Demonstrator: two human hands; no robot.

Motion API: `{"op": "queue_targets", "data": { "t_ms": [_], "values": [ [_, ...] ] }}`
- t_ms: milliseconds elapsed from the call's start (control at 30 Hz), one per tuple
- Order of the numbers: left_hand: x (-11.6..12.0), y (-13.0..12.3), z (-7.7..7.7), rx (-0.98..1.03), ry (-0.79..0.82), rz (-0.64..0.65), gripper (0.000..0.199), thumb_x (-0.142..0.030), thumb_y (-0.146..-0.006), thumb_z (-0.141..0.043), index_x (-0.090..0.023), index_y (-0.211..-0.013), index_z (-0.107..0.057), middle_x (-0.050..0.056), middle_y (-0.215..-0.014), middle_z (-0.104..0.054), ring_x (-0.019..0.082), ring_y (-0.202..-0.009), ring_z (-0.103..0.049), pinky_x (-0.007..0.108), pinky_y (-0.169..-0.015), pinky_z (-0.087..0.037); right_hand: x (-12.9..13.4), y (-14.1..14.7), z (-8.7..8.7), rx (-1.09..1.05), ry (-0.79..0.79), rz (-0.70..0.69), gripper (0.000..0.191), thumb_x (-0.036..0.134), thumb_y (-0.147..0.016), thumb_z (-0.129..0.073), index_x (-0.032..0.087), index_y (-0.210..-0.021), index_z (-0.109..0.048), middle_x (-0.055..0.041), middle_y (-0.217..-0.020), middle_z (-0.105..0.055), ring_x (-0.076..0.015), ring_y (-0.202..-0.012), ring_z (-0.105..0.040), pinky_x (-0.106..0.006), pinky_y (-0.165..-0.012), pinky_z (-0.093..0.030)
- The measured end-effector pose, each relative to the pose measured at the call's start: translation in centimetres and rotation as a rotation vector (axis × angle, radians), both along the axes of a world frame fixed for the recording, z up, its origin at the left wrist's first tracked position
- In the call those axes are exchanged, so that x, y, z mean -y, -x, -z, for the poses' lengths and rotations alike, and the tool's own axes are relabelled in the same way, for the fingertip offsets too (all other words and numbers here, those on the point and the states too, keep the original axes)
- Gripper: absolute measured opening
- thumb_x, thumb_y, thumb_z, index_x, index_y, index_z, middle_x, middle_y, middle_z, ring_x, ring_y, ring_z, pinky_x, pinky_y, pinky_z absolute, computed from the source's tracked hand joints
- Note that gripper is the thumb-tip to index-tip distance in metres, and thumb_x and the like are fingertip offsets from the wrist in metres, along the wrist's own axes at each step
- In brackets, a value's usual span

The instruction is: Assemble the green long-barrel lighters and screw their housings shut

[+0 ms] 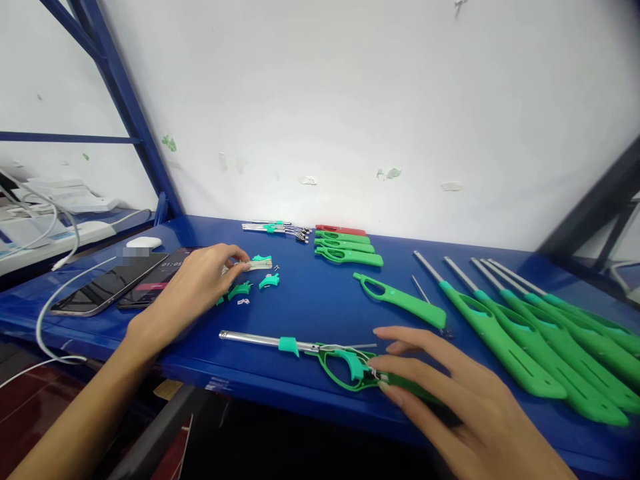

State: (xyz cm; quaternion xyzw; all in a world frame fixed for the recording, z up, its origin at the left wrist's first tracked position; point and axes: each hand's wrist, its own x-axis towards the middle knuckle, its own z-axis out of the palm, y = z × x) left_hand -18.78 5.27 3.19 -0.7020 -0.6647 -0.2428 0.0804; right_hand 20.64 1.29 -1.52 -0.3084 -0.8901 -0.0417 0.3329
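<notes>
My left hand (213, 272) has its thumb and forefinger pinched on the end of a pale oblong piece (261, 265) at the left middle of the bench. Close around it lie teal triggers (269, 281) and tiny white parts (243, 301). My right hand (450, 393) is at an opened green utility lighter (333, 377) by the front edge, its thumb and fingers closed on the handle's inner parts. That lighter has a metal barrel (255, 339) pointing left, a teal sleeve and a teal trigger (354, 365). My right hand covers most of its handle.
Several green lighters with metal barrels (520, 333) lie at right. A loose green handle shell (405, 302) rests beside a thin rod (421, 289). Further back are stacked shells (347, 255) and metal barrels with wires (273, 229). Phones (110, 283) and a white cable (43, 313) occupy the left.
</notes>
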Motion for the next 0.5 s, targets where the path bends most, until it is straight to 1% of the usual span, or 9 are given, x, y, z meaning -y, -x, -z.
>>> {"op": "queue_targets", "data": {
  "t_ms": [100, 167, 233, 267, 333, 367, 400, 433, 500],
  "values": [
    [1.1, -1.4, -0.5, 0.021, -0.084, 0.019, 0.038, -0.05, -0.102, -0.053, -0.023, -0.112, -0.078, 0.009, -0.099, -0.081, 0.026, -0.087, -0.074, 0.035, -0.079, -0.057, 0.0, 0.0, 0.0, -0.025, -0.006, 0.012, 0.024, 0.04, -0.109, -0.058, 0.039, -0.128, -0.071, 0.0019, -0.138, -0.074, -0.0183, -0.114, -0.078, -0.032, -0.093, -0.068],
    [2.3, -2.9, -0.6, 0.029, -0.16, 0.088, 0.035, -0.05, -0.105, -0.053, -0.026, -0.112, -0.077, 0.006, -0.105, -0.081, 0.024, -0.092, -0.075, 0.035, -0.083, -0.059, 0.1, 0.0, -0.1, -0.067, -0.007, 0.018, 0.029, 0.041, -0.108, -0.059, 0.037, -0.136, -0.068, 0.0009, -0.139, -0.073, -0.0179, -0.119, -0.077, -0.029, -0.098, -0.066],
    [3.9, -4.8, -0.7, 0.022, -0.277, 0.294, 0.026, -0.043, -0.108, -0.057, -0.027, -0.111, -0.077, 0.005, -0.112, -0.081, 0.024, -0.102, -0.075, 0.037, -0.094, -0.06, 0.2, 0.0, -0.2, -0.107, -0.014, 0.018, 0.038, 0.043, -0.108, -0.06, 0.034, -0.144, -0.063, -0.0014, -0.141, -0.072, -0.0186, -0.125, -0.074, -0.026, -0.1, -0.064],
    [4.7, -5.9, -0.6, 0.014, -0.294, 0.4, 0.021, -0.039, -0.109, -0.059, -0.029, -0.113, -0.077, 0.003, -0.115, -0.081, 0.023, -0.105, -0.076, 0.038, -0.097, -0.061, 0.2, 0.0, -0.3, -0.116, -0.022, 0.011, 0.042, 0.046, -0.107, -0.06, 0.033, -0.147, -0.061, -0.0025, -0.142, -0.072, -0.0192, -0.127, -0.073, -0.025, -0.101, -0.063],
    [6.3, -8.2, -0.2, -0.004, -0.28, 0.539, 0.016, -0.032, -0.109, -0.061, -0.032, -0.119, -0.074, 0.0, -0.111, -0.082, 0.018, -0.095, -0.076, 0.031, -0.086, -0.063, 0.3, 0.0, -0.6, -0.124, -0.053, -0.026, 0.049, 0.053, -0.107, -0.06, 0.029, -0.15, -0.06, -0.0038, -0.142, -0.073, -0.02, -0.13, -0.071, -0.025, -0.104, -0.061],
    [7.1, -9.3, 0.1, -0.012, -0.315, 0.619, 0.017, -0.029, -0.11, -0.061, -0.032, -0.121, -0.073, -0.001, -0.107, -0.082, 0.017, -0.09, -0.076, 0.029, -0.082, -0.063, 0.2, 0.1, -0.8, -0.119, -0.075, -0.063, 0.051, 0.055, -0.106, -0.059, 0.028, -0.149, -0.061, -0.0037, -0.139, -0.075, -0.0196, -0.129, -0.071, -0.024, -0.107, -0.059],
    [7.7, -10.3, 0.5, -0.087, -0.314, 0.737, 0.023, -0.024, -0.11, -0.057, -0.031, -0.124, -0.073, 0.002, -0.111, -0.083, 0.019, -0.091, -0.076, 0.032, -0.081, -0.063, 0.1, 0.1, -1.0, -0.108, -0.097, -0.112, 0.05, 0.056, -0.106, -0.059, 0.026, -0.146, -0.063, -0.003, -0.133, -0.078, -0.0184, -0.126, -0.073, -0.024, -0.11, -0.057],
    [8.1, -11.2, 1.0, -0.14, -0.329, 0.81, 0.028, -0.02, -0.11, -0.052, -0.028, -0.126, -0.073, 0.004, -0.114, -0.083, 0.02, -0.091, -0.077, 0.033, -0.078, -0.063, 0.0, 0.2, -1.2, -0.097, -0.118, -0.166, 0.046, 0.054, -0.107, -0.059, 0.025, -0.143, -0.065, -0.0017, -0.126, -0.081, -0.0165, -0.12, -0.075, -0.023, -0.114, -0.054],
    [8.7, -12.4, 1.8, -0.163, -0.356, 0.836, 0.031, -0.016, -0.108, -0.049, -0.027, -0.12, -0.076, 0.004, -0.108, -0.083, 0.02, -0.087, -0.077, 0.033, -0.075, -0.062, -0.2, 0.4, -1.5, -0.086, -0.142, -0.253, 0.033, 0.042, -0.11, -0.06, 0.023, -0.134, -0.07, 0.0015, -0.109, -0.084, -0.0124, -0.105, -0.079, -0.023, -0.119, -0.049]
  ]
}}
